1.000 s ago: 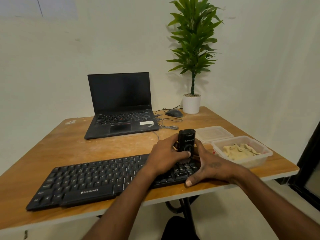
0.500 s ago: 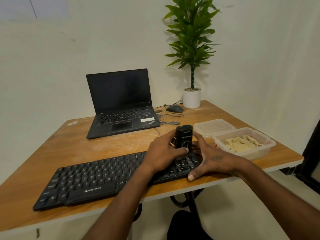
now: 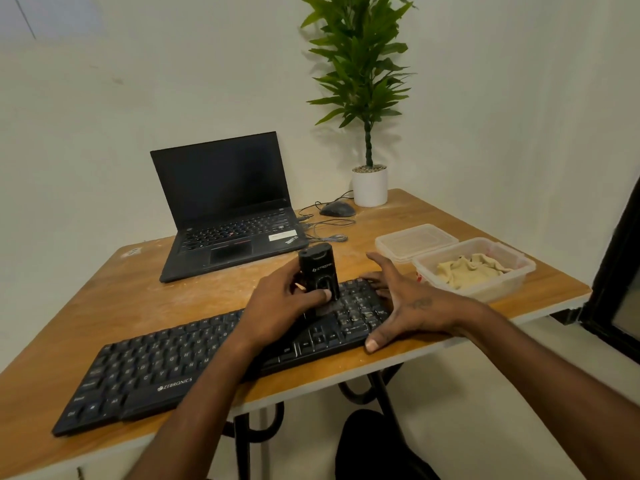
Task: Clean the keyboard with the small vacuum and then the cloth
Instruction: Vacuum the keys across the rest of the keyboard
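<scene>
A black keyboard (image 3: pixel 166 368) lies slanted along the front of the wooden table (image 3: pixel 104 299). My left hand (image 3: pixel 280 306) grips a small black vacuum (image 3: pixel 317 268) that stands upright with its lower end on the keys right of the middle. My right hand (image 3: pixel 405 306) rests spread over the keyboard's right end, thumb at the front edge, fingers straight. A beige cloth (image 3: pixel 471 268) lies crumpled in a clear plastic tub (image 3: pixel 509 282) at the table's right side.
An open black laptop (image 3: pixel 225 209) stands at the back. Behind it to the right are a mouse (image 3: pixel 337 209) with cables and a white potted plant (image 3: pixel 369 185). The tub's lid (image 3: pixel 415 240) lies beside the tub. A dark frame stands at the far right.
My left hand has drawn the vacuum slightly left along the keys. My right hand has let go of it and now lies spread on the keyboard's right end. The view has shifted.
</scene>
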Demonstrator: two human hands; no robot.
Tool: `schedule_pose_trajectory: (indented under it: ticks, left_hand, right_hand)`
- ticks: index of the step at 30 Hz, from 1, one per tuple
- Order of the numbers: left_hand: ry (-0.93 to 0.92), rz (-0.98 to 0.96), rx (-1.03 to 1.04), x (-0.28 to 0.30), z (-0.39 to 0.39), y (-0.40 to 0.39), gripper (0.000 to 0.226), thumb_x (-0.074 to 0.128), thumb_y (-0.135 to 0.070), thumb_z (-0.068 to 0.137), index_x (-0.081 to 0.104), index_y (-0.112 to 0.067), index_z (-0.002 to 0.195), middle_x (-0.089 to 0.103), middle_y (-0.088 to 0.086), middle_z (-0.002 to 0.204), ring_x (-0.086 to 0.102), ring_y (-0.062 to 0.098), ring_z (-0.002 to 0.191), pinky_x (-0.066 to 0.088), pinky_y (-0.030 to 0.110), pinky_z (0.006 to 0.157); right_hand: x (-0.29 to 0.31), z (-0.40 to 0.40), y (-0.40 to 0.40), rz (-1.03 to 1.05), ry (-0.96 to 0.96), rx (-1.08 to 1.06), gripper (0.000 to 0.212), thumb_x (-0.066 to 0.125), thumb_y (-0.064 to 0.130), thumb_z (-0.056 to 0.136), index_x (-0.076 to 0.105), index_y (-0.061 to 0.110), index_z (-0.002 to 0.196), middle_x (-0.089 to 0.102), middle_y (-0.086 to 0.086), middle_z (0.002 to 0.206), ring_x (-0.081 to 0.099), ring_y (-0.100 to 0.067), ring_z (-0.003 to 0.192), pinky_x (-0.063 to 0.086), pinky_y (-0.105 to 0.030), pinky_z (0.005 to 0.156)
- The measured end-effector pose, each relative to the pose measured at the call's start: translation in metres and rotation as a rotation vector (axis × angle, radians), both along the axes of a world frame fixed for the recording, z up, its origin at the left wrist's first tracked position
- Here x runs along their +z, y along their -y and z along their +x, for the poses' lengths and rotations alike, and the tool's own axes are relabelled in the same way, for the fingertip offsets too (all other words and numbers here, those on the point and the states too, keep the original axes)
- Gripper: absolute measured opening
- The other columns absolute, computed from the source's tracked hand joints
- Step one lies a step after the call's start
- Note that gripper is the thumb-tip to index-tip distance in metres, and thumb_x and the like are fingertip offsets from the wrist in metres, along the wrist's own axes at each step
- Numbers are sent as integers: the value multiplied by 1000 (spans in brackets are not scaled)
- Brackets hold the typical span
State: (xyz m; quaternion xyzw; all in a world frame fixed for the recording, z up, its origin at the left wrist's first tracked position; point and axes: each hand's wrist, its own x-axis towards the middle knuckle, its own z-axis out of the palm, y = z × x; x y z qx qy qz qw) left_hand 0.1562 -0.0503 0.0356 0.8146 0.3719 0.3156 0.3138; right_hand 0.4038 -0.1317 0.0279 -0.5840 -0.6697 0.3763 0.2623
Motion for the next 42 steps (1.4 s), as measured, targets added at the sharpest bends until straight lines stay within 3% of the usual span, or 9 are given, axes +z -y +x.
schedule_pose_trajectory:
  ticks: [5, 11, 16, 21, 24, 28, 34, 39, 42]
  left_hand:
    - [-1, 15, -41, 0, 23, 10, 55, 77, -43, 89, 53, -47, 138, 71, -13, 115, 71, 5, 89, 62, 41, 85]
    - [25, 55, -77, -2, 60, 24, 53, 78, -36, 90, 59, -35, 139, 73, -11, 116, 67, 5, 100, 55, 30, 83]
    - [43, -10, -62, -2, 36, 21, 57, 75, -46, 85, 54, -45, 137, 71, -13, 118, 70, 7, 99, 61, 43, 89]
    - [26, -24, -17, -3, -2, 17, 49, 76, -38, 94, 49, -54, 131, 72, -9, 111, 71, 10, 85, 63, 46, 85]
    - [37, -40, 0, -5, -6, 17, 51, 74, -50, 86, 51, -54, 132, 73, -9, 111, 72, 9, 87, 63, 46, 86]
    - [17, 32, -28, -5, 20, 22, 51, 77, -42, 90, 51, -54, 132, 72, -15, 112, 70, 1, 91, 63, 36, 84]
    - [16, 60, -66, -1, 59, 30, 52, 79, -34, 89, 60, -35, 138, 73, -11, 110, 67, 5, 88, 57, 30, 79]
    - [41, -11, -64, 1, 31, 30, 56, 76, -45, 86, 54, -47, 137, 71, -13, 117, 70, 5, 98, 62, 40, 89]
    - [5, -48, -40, 0, -1, 30, 48, 76, -44, 92, 48, -55, 129, 70, -12, 116, 69, 2, 93, 62, 41, 89]
  right_hand:
    - [2, -1, 0, 8, 38, -13, 145, 97, 38, 58, -13, 51, 151, 20, 8, 162, 26, -10, 141, 28, -30, 113]
    - [2, 0, 0, 40, 14, 26, 134, 98, 35, 59, 1, 49, 150, 36, 19, 147, 39, -7, 137, 38, -24, 110]
    - [2, -1, 0, 25, 59, -14, 144, 98, 49, 52, -8, 58, 148, 26, 4, 161, 31, -22, 145, 31, -44, 119]
    - [1, 0, 1, 4, 45, -17, 144, 97, 37, 58, -11, 52, 151, 23, 7, 162, 27, -17, 146, 29, -33, 115]
    - [1, 1, 1, 5, 36, -10, 143, 98, 37, 58, -10, 53, 151, 22, 9, 162, 26, -18, 147, 29, -35, 116]
    - [3, -2, 1, 14, 62, -8, 143, 97, 42, 56, -10, 55, 150, 21, 7, 162, 26, -19, 147, 27, -40, 119]
    - [3, -1, 1, 37, 50, 37, 129, 97, 37, 61, 4, 47, 150, 36, 24, 144, 39, 0, 133, 36, -31, 115]
    - [3, -1, 1, 12, 48, 6, 142, 98, 43, 55, -8, 55, 150, 27, 7, 159, 32, -18, 143, 32, -41, 118]
    - [3, -1, 1, -1, 50, -9, 142, 97, 40, 57, -9, 56, 150, 24, 5, 162, 30, -15, 141, 30, -39, 117]
